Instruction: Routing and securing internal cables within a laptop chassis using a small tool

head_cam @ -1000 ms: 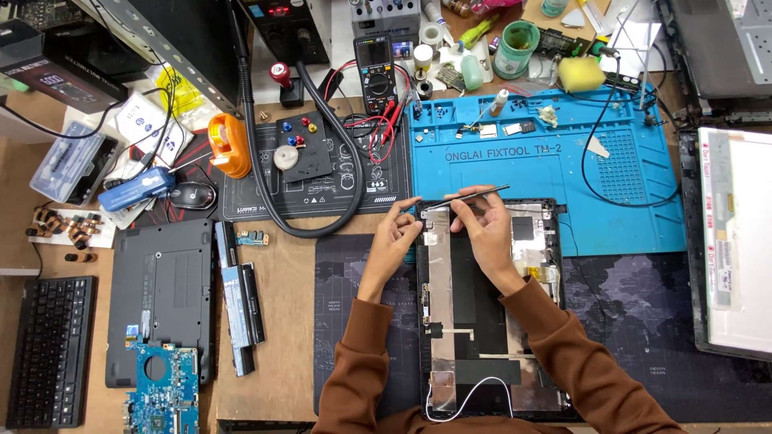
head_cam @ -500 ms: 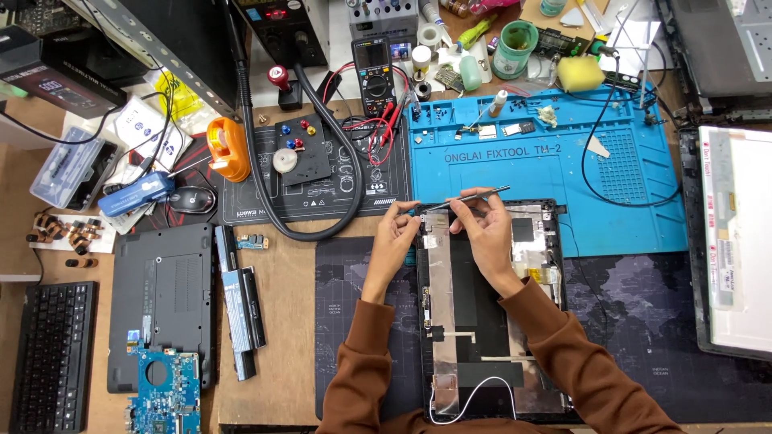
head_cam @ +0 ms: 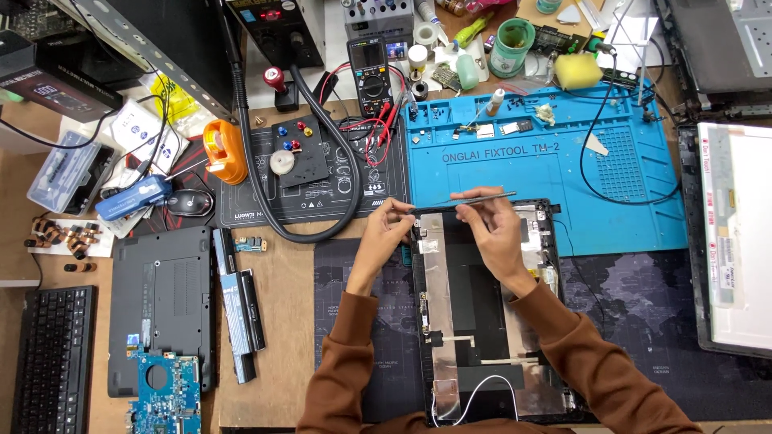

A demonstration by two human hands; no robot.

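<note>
An opened black laptop lid shell (head_cam: 482,321) with silver foil strips lies upright on a dark mat in front of me. My left hand (head_cam: 384,237) pinches the shell's top left corner. My right hand (head_cam: 492,229) rests on the shell's top edge and holds thin metal tweezers (head_cam: 470,198) that point left toward my left fingertips. Both sleeves are brown. What sits between the tweezer tips is too small to tell.
A blue repair mat (head_cam: 547,161) with small parts lies behind the shell. A multimeter (head_cam: 371,74), a black hose (head_cam: 322,161), an orange tool (head_cam: 225,153) and a mouse (head_cam: 190,202) sit left. A laptop base (head_cam: 161,301), battery (head_cam: 237,313), circuit board (head_cam: 165,394), keyboard (head_cam: 52,362) and screen panel (head_cam: 736,241) surround me.
My hands and the tweezers stay at the shell's top edge with only slight shifts. The head view has drifted a little.
</note>
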